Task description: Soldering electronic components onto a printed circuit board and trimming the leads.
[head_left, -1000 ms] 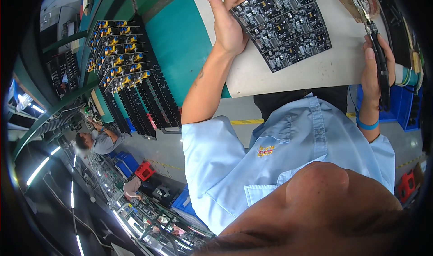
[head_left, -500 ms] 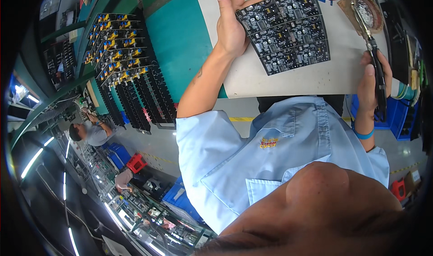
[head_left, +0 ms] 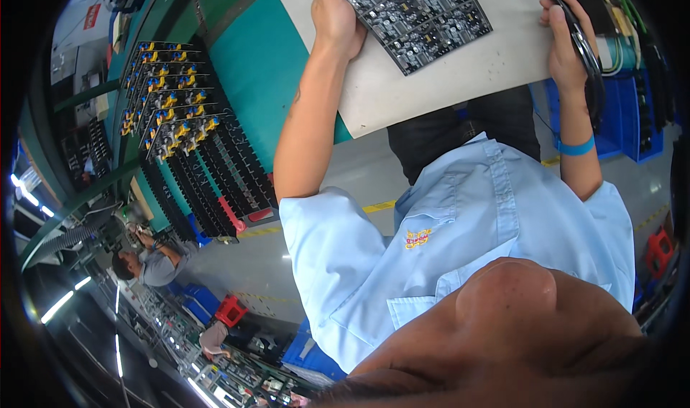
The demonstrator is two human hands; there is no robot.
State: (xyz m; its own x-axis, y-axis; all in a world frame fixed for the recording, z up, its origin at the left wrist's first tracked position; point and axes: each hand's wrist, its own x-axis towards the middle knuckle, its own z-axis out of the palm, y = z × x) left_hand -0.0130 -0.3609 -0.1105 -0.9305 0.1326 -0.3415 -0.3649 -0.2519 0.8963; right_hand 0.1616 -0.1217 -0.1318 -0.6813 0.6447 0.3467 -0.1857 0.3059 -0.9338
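Board: a black rectangular circuit-board panel (head_left: pixel 417 16), scored into a grid of small squares studded with grey components, lies tilted on the pale grey work mat (head_left: pixel 445 77) at the top edge.
Left hand (head_left: pixel 332 16): clasps the panel's left edge.
Right hand (head_left: pixel 564 45): wrapped tight round a black-handled soldering iron (head_left: pixel 588 52), well apart from the panel.
Wrist: blue band (head_left: pixel 577 148).
Further left: black slotted rack of yellow-and-blue parts (head_left: pixel 169 110).

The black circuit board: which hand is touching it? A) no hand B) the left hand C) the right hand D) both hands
B: the left hand rests against the edge of the black circuit board, while the right hand grips a dark hand tool off to the side.
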